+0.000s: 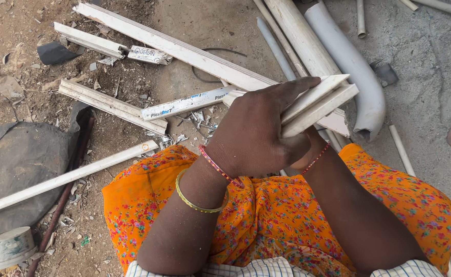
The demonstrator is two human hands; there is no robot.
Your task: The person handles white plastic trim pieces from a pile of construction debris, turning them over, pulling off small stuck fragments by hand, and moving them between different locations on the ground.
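Grip: left hand (253, 136) wrapped over a bundle of white plastic strips (318, 105), fingers pressed onto them.
Right hand: mostly hidden beneath the left; it seems to support the bundle from below, grip unclear.
Bundle: above the orange floral lap (266, 205).
Ground: more white strips (112, 105), grey curved pipe (356, 72).

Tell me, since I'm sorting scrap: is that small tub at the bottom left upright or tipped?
Tipped: the small tub leans on the ground, its open mouth facing up-left.
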